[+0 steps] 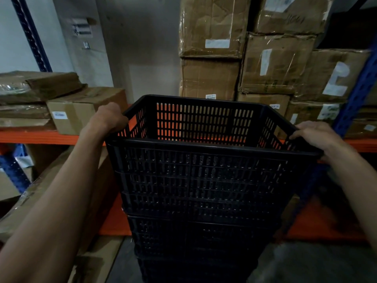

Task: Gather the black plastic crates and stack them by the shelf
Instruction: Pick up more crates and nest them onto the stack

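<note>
A black slotted plastic crate (204, 176) fills the middle of the head view, its open top facing me. It sits on top of more black crates (195, 242) that form a stack down to the floor. My left hand (108, 117) grips the crate's left rim. My right hand (318, 135) grips its right rim. The stack stands right in front of the orange shelf beam (40, 137). How many crates lie below is hard to tell in the dark.
Cardboard boxes (265, 64) are piled high on the shelf behind the crate, and more boxes (81, 109) lie at the left. Blue uprights (357, 92) frame the right side. A flat carton (51, 180) leans low at the left. Grey floor (306, 262) shows below.
</note>
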The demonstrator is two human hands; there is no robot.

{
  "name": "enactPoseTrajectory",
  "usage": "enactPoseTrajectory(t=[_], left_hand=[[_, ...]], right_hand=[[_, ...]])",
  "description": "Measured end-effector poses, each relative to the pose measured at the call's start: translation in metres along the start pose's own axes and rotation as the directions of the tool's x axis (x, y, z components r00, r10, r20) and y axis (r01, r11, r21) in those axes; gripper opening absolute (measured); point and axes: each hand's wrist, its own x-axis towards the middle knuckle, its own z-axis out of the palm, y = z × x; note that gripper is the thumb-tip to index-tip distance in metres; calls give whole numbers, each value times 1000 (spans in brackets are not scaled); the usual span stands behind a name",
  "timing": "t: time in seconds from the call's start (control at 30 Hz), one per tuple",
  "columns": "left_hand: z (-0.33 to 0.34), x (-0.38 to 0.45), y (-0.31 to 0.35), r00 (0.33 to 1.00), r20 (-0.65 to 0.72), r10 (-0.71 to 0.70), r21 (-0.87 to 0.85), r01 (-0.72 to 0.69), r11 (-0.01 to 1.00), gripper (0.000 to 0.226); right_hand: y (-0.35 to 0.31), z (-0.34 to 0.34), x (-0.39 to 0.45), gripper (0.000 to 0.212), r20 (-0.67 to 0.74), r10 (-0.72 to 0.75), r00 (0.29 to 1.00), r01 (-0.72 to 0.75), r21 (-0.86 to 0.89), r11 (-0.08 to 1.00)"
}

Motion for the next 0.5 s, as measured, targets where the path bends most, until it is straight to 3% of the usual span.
enactPoseTrajectory(t=[0.13, 0.23, 0.3, 0.37, 0.43, 0.5], left_hand=[[7, -2, 3, 999, -50, 23, 1, -23, 1000, 26], [8, -6, 8, 997, -62, 36, 11, -35, 999, 30], [10, -8, 14, 997, -57, 59, 51, -56, 997, 34], [9, -10, 22, 997, -37, 66, 92, -63, 994, 38], [9, -13, 27, 998, 6, 60, 117, -60, 991, 42], [9, -14, 27, 998, 22, 58, 119, -61, 991, 44]], right_hand=[[-1, 1, 6, 12, -27, -33, 999, 30, -116, 993], [-7, 0, 11, 34, -5, -140, 990, 122, -470, 874], [-11, 0, 8, 56, 15, -265, 964, 226, -571, 789], [-17, 5, 1, 64, 158, -313, 936, 346, -555, 756], [-21, 10, -6, 60, 342, -229, 911, 397, -584, 708], [-24, 14, -11, 53, 373, -215, 902, 415, -616, 669]])
